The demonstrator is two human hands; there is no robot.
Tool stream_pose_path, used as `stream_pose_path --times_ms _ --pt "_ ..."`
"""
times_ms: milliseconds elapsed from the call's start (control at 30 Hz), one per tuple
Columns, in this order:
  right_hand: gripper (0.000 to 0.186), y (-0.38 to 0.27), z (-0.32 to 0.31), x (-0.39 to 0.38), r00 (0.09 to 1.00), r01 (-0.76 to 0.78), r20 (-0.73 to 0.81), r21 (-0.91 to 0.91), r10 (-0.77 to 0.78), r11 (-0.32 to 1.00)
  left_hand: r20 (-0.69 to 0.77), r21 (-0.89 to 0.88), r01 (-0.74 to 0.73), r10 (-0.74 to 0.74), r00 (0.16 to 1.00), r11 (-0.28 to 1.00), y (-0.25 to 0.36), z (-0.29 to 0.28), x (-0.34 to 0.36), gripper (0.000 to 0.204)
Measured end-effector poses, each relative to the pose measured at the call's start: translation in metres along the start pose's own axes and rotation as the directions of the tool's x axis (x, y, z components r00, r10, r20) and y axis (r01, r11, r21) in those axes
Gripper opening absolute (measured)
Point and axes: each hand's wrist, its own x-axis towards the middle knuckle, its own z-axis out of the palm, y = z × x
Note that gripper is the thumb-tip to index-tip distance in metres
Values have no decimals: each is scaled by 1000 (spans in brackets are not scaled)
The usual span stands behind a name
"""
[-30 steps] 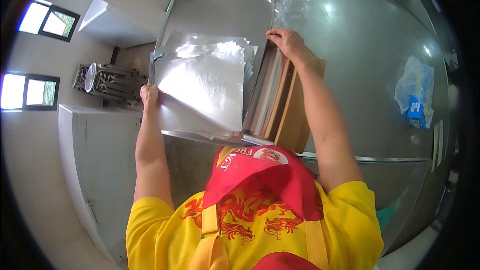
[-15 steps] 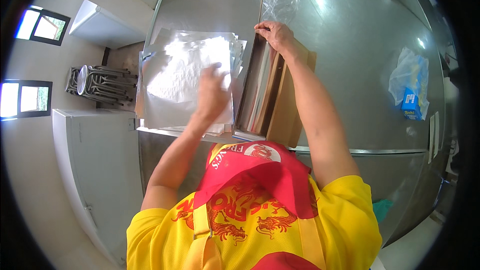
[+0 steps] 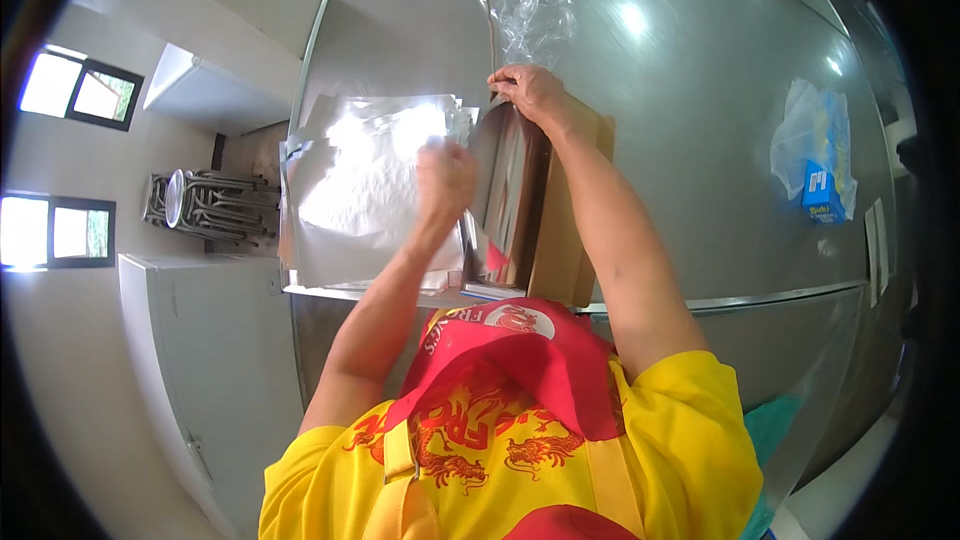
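A long open cardboard box [image 3: 571,230] lies lengthwise before me on the steel table, with a shiny foil sheet [image 3: 489,165] curving up over its left part. My left hand [image 3: 446,182], a little blurred, is closed at the sheet's left edge and appears to grip it. Beneath that hand is a stack of silver foil sheets [image 3: 350,195] with uneven edges. At the box's far end my right hand [image 3: 530,95] pinches a thin brown strip [image 3: 490,25] that sticks out beyond the fingers. Its fingertips also sit by the foil's far corner.
Crumpled clear plastic [image 3: 535,15] lies beyond the box on the steel table [image 3: 690,160]. Toward the right are a blue box [image 3: 822,195] and a pale plastic bag [image 3: 795,145]. Stacked metal stools [image 3: 215,205] and a white cabinet [image 3: 220,370] stand left of the table.
The foil sheet now arches over the box, where the inside showed before. My left hand has shifted slightly right and closed. My right hand still pinches the strip.
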Motion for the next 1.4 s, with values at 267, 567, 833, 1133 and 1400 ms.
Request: stream_pose_path --times_ms 267,567,833,1133,1400 --pt "25 0 2 0 1000 2 11 -6 -1 1000 13 -505 129 -142 990 853 -9 -195 39 21" --pt "22 6 3 0 1000 10 -11 9 -10 1000 -48 -373 252 -290 956 893 -35 -280 68 19" --pt "20 -1 6 0 998 -60 26 11 60 998 8 -96 459 -461 888 883 -272 -194 49 14" --pt "23 1 -1 0 997 -63 27 -82 65 995 -267 237 686 -633 726 688 -303 -155 1 27" --pt "20 0 1 -2 999 -41 15 -51 41 998 -195 -68 -269 251 948 961 -85 -54 -30 28"
